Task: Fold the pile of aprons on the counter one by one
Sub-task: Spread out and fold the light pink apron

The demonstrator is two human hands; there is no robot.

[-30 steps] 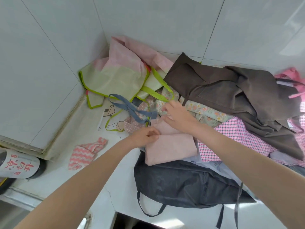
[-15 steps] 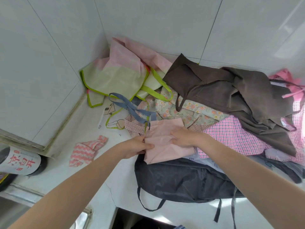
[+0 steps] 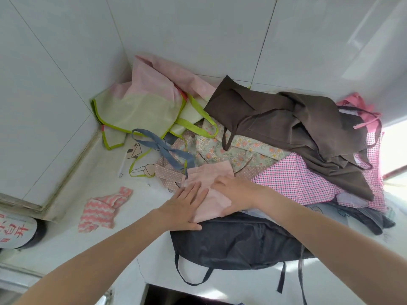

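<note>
A small folded pale pink apron (image 3: pixel 210 177) lies on the pile of aprons in the middle of the white counter (image 3: pixel 66 245). My left hand (image 3: pixel 185 208) lies flat on its left side with straight fingers. My right hand (image 3: pixel 235 192) presses down on its right side, fingers spread. Beneath it sits a dark grey apron (image 3: pixel 233 243) with hanging straps. Behind are a floral apron (image 3: pixel 222 148), a pink checked apron (image 3: pixel 295 179), a brown apron (image 3: pixel 290 124) and a pink and pale green apron (image 3: pixel 141 106) in the corner.
A pink and white zigzag cloth (image 3: pixel 103 208) lies loose on the counter at the left. A bottle with red characters (image 3: pixel 15 230) lies at the far left edge. Tiled walls close the back and left. The counter's front edge drops off near my arms.
My left hand has gone from pinching the pink apron's left edge to lying flat on it. My right hand has slid down the fabric toward me and presses it.
</note>
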